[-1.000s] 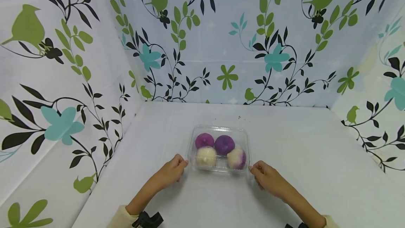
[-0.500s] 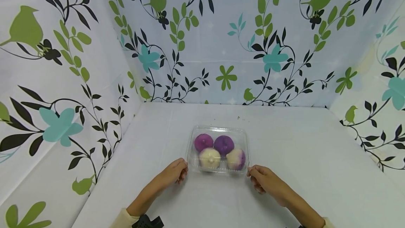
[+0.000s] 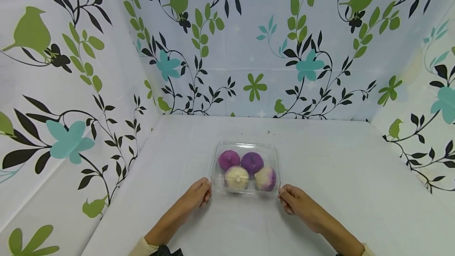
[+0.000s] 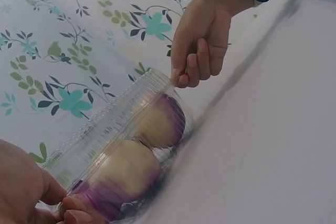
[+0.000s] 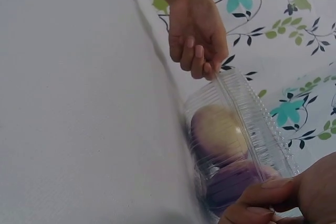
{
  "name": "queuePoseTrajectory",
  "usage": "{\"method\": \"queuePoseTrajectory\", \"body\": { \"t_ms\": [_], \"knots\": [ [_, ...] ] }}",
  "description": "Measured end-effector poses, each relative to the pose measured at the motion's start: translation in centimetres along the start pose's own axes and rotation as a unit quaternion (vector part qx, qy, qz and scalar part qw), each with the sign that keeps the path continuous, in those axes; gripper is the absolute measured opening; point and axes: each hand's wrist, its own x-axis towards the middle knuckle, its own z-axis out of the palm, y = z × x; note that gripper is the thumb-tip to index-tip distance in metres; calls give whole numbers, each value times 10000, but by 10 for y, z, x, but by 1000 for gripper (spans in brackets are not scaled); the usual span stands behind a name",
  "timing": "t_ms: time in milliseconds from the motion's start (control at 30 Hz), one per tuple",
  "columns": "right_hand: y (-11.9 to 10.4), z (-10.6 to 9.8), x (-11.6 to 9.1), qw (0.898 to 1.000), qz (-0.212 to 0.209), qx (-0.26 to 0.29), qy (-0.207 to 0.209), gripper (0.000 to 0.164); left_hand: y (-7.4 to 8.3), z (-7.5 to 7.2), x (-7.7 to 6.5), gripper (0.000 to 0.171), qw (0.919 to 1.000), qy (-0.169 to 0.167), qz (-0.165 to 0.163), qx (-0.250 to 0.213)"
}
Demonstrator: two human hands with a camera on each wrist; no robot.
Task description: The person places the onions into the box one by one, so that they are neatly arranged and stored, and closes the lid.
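Observation:
A clear plastic clamshell box [image 3: 246,145] with its lid down sits on the white table in the head view. Several purple-and-white turnips [image 3: 236,178] lie inside it, two at the back showing purple and two in front mostly cream. At the box's near left corner my left hand [image 3: 196,195] pinches the rim between thumb and fingers. My right hand [image 3: 299,205] pinches the rim at the near right corner. Both wrist views show the box [image 4: 118,121] from the side, with fingertips on its rim seam at either end.
White cloth covers the table [image 3: 341,161]. Patterned curtains [image 3: 220,90] with birds and leaves enclose the back and both sides. A few small dark specks [image 3: 268,132] lie on the cloth behind the box.
The front left turnip has rolled slightly to the right inside the box. Both hands have shifted a little lower at the box's corners, mostly in the first half second.

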Motion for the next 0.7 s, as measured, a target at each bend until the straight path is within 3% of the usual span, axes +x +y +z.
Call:
{"method": "queuePoseTrajectory", "body": {
  "t_ms": [300, 533, 700],
  "knots": [
    [-2, -2, 2, 9999, 22, -56, 153, 28, 1, -2, -2, 26, 10000, 0, -54, -34],
    [-1, -2, 2, 9989, 226, -88, 407, 42, 3, -6, -4, 36, 9993, -193, -165, 262],
    [0, -1, 1, 9988, 242, -117, 406, 45, 2, -7, -5, 35, 9996, -177, -106, 214]
  ]
}}
